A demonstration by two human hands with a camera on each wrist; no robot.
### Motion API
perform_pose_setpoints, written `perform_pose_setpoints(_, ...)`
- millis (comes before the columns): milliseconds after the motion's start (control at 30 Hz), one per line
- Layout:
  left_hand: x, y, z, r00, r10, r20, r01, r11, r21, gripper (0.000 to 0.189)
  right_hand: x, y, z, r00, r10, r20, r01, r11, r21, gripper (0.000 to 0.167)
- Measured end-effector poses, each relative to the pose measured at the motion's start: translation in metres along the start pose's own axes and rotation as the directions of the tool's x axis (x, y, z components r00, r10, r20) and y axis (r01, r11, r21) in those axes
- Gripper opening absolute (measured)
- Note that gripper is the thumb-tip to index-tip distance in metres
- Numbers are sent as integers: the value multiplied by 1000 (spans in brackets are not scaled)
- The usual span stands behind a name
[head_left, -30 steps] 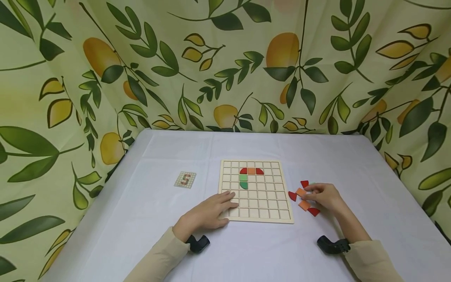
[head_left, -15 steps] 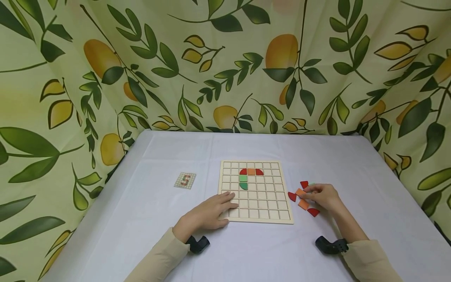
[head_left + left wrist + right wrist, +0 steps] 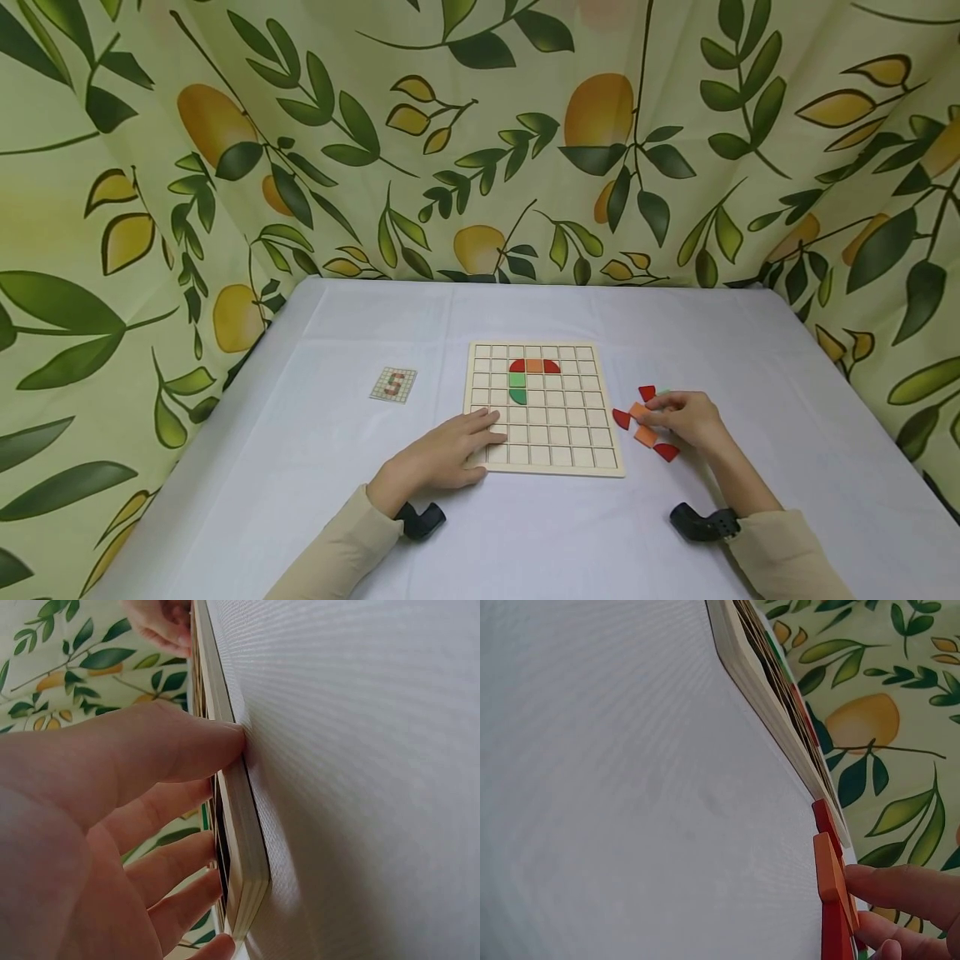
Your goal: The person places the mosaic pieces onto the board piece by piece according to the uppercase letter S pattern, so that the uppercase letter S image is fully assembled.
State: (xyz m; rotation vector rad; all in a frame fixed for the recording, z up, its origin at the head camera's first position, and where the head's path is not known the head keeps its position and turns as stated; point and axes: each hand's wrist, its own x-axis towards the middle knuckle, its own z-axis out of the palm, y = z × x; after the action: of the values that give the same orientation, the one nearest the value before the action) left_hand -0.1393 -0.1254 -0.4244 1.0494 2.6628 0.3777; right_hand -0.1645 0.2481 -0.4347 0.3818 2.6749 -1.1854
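Observation:
My left hand (image 3: 450,454) rests fairly flat on the near left corner of a wooden grid board (image 3: 566,433), thumb at its front edge. On the board sit an orange square (image 3: 534,366) between two red quarter-round tiles, a light green square (image 3: 517,380) and a dark green quarter-round (image 3: 517,397). Right of the board, my right hand (image 3: 688,417) pinches an orange square tile (image 3: 637,409) among loose pieces. Around it lie another orange square (image 3: 646,436), red quarter-rounds (image 3: 666,452) and a light green piece, partly hidden behind the fingers.
A small pattern card (image 3: 393,384) with an S-like figure on a grid lies left of the board. White cloth (image 3: 360,317) covers the table, and a leaf-and-fruit curtain (image 3: 480,150) hangs behind it. Black bands with camera mounts (image 3: 705,522) circle both wrists.
Hardly anything differs. The right hand and forearm have shifted very slightly left, with the fingers still at the same orange tile; the left hand stays on the board.

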Motion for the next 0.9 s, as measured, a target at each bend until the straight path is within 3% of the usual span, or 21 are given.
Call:
perform_pose_setpoints(533, 0, 0, -1, 1000, -14, 13, 14, 1000, -21, 48, 1, 1, 1, 998, -47, -40, 46, 999, -29, 32)
perform_pose_setpoints(767, 0, 2, -3, 1000, -12, 10, 12, 1000, -28, 48, -2, -1, -1, 998, -58, -5, 58, 997, -46, 46)
perform_pose_setpoints(900, -1, 2, -3, 1000, -11, 9, 11, 1000, -27, 48, -2, -2, -1, 998, -56, -5, 55, 997, -46, 44)
